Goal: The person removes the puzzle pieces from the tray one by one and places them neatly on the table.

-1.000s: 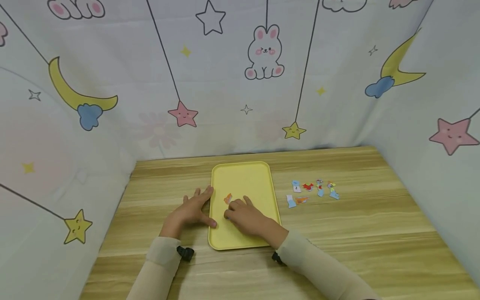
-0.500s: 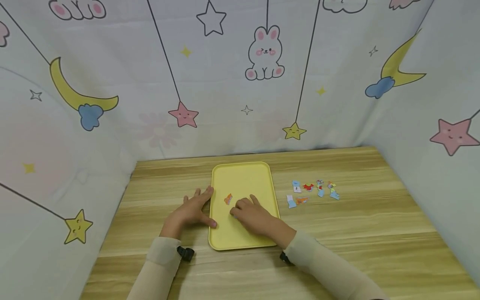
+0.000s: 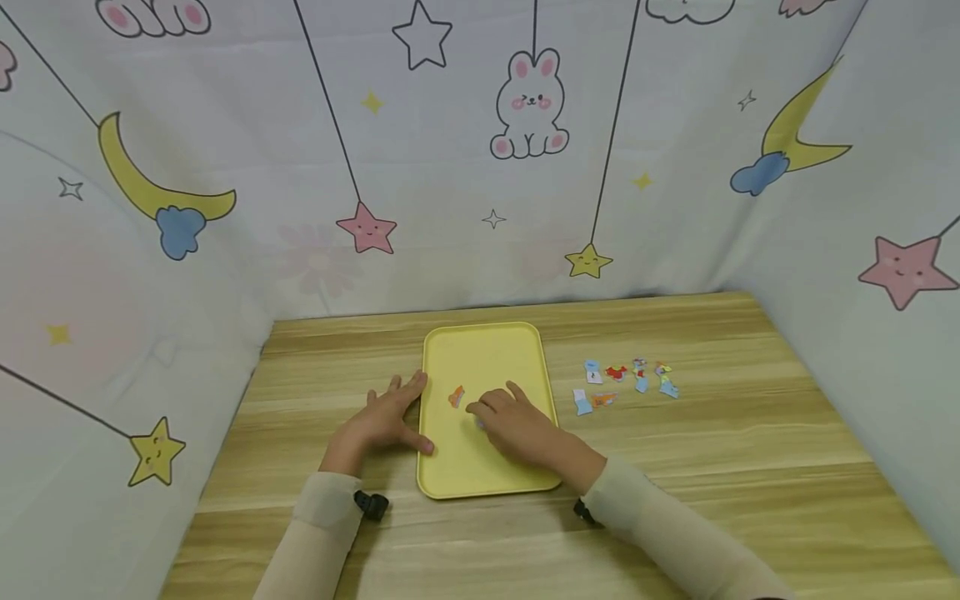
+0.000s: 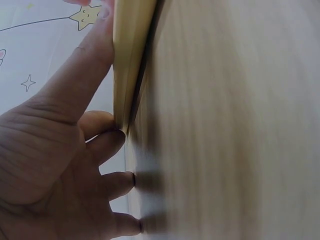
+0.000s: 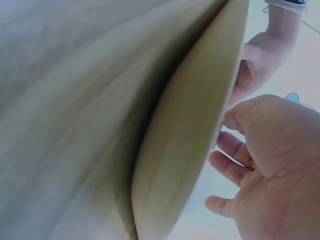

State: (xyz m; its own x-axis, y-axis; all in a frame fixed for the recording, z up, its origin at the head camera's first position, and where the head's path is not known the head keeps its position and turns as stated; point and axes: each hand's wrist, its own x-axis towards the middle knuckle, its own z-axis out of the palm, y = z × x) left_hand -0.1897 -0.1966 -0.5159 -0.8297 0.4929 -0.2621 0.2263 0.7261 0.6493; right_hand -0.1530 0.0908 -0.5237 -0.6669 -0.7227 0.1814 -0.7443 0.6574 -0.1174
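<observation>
A yellow tray [image 3: 487, 354] lies on the wooden table. My left hand [image 3: 381, 421] rests at its left edge, with fingers spread and the thumb over the rim; the left wrist view shows the thumb against the tray's side. Over the tray, my right hand [image 3: 517, 427] has its thumb and fingertips on a small bluish puzzle piece [image 3: 481, 423], mostly hidden by the fingers. In the right wrist view, the thumb and fingers of the right hand [image 5: 275, 160] meet at a thin edge of the piece, behind the tray's rim. An orange puzzle piece [image 3: 457, 397] lies apart on the tray, left of these fingertips.
Right of the tray, several small puzzle pieces lie on the table, among them a red one [image 3: 617, 373], an orange one [image 3: 603, 401] and a blue-and-white one [image 3: 582, 402]. A patterned cloth [image 3: 450, 167] hangs behind the table and along both sides.
My right hand has slid to the right across the tray, and the bluish puzzle piece has moved along under its fingertips. The left hand and the tray have stayed put.
</observation>
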